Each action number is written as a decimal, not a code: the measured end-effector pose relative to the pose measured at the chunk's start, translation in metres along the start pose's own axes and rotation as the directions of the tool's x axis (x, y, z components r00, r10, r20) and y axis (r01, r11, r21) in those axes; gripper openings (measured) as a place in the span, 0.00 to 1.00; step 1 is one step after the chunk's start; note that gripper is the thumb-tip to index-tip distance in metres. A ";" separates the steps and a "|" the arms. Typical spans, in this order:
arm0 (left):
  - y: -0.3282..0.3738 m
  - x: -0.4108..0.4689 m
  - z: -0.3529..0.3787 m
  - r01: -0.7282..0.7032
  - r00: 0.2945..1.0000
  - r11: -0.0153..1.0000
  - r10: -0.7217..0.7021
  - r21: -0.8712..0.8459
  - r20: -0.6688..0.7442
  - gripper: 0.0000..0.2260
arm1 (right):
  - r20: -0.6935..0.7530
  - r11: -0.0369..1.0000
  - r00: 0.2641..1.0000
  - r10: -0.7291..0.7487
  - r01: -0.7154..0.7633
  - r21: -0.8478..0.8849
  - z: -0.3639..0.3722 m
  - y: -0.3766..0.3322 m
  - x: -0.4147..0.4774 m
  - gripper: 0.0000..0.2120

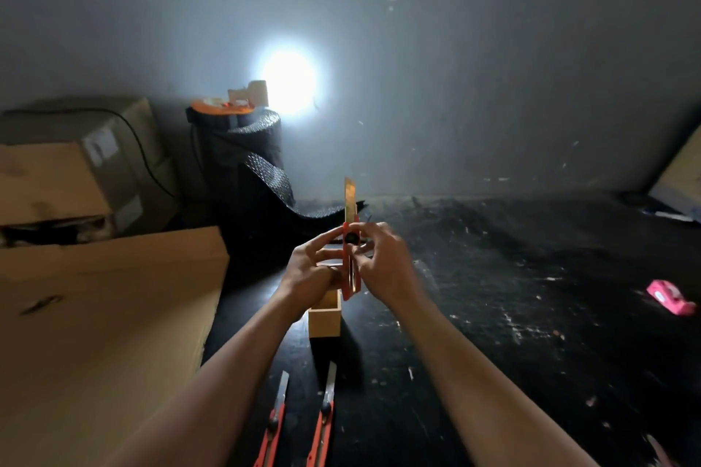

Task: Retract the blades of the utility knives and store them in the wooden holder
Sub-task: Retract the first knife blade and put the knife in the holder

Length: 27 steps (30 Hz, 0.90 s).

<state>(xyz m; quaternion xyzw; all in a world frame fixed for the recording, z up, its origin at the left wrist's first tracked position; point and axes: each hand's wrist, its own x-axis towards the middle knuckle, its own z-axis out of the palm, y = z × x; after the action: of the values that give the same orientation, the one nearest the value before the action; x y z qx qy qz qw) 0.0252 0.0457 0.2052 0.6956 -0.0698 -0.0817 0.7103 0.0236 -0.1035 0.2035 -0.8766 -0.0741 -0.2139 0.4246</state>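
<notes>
Above the wooden holder: the person holds a red plastic utility knife upright in both hands, its long metal blade fully extended and pointing up, away from the body, likely so the edge stays clear of the fingers.
Left hand: fingers curl around the lower handle from the left and grasp it, seemingly to steady the body of the knife.
Right hand: pinches the handle from the right, fingertips close to the black slider knob; whether a finger presses the knob itself cannot be told.
Step in hand: judged to be the retraction of this blade, not yet done, since the blade stands fully out.
Holder: the small open-topped square box of pale wood stands on the dark scuffed tabletop directly under the hands, well placed for dropping the knife straight in; no knife shows inside it, though the hands hide part of the opening.
Waiting knives: two more red utility knives, one on the left and one on the right, lie side by side near the tabletop's near edge, blades extended toward the holder.
Left edge: a large brown cardboard box sits beside the holder.
Right edge: a pink tape dispenser lies well apart from the work.
</notes>
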 end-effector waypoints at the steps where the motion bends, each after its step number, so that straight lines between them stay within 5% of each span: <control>1: 0.005 0.000 -0.002 -0.014 1.000 1.000 0.015 0.023 -0.012 0.33 | 0.003 0.998 0.999 -0.041 0.041 -0.044 -0.001 -0.003 0.004 0.14; 11: 0.037 -0.002 -0.014 -0.111 0.994 0.992 0.111 0.058 -0.008 0.30 | -0.039 0.990 0.991 -0.132 0.129 -0.058 -0.006 -0.015 0.018 0.11; 27: 0.055 0.015 -0.015 -0.042 0.999 0.999 0.042 -0.030 0.010 0.30 | -0.012 0.992 0.992 -0.123 0.123 -0.009 -0.008 -0.010 -0.004 0.12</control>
<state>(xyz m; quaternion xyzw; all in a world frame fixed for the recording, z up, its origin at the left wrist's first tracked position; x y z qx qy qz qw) 0.0441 0.0578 0.2601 0.6830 -0.0868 -0.0715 0.7217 0.0144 -0.1030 0.2128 -0.8708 -0.1242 -0.2454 0.4074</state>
